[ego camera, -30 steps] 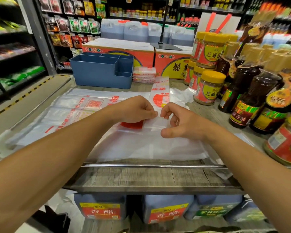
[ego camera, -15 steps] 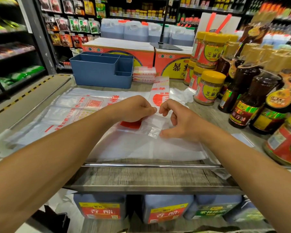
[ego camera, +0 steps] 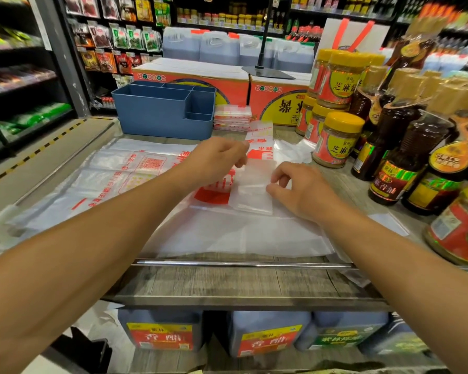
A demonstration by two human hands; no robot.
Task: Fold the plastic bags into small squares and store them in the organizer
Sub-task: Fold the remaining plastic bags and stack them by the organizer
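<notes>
Bag, half a second ago bunched, now lies as a flatter folded strip; left hand pinches its far end, right hand pinches its side; organizer awaits.

Yellow-lidded sesame jars and dark oil bottles right, red cartons behind.

The plastic bags spread on the grey wood-grain surface are translucent white with red print. The organizer at the far left is plain blue. Beside it, the stack of folded bags shows red and white. On the right, jars carry yellow lids and red-and-yellow labels, and bottles are dark brown. The far boxes are orange-red with white tops.
</notes>
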